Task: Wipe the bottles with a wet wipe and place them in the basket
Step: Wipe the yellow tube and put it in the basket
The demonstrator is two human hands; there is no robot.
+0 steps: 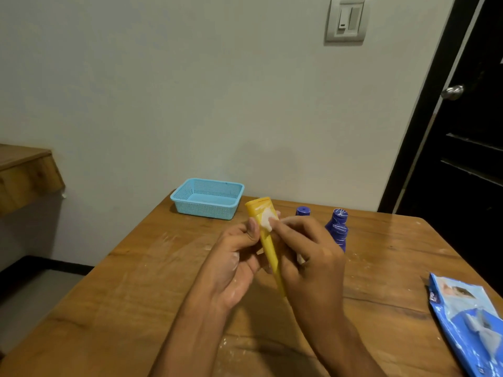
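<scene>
Head view: left hand (234, 257) grips yellow tube (268, 240) steady mid-frame while right hand (304, 257) pinches wet wipe (268, 221) against it, basket (208, 198) waiting behind.

Two bare hands and forearms.
The left hand (231, 263) has white smears on the palm; the right hand (307, 257) wears no ring, and no sleeves are visible.

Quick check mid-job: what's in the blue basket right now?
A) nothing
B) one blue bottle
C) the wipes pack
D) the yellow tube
A: the basket shows only its bare floor; the yellow tube is in the left hand, and both blue bottles stand on the table.
</scene>
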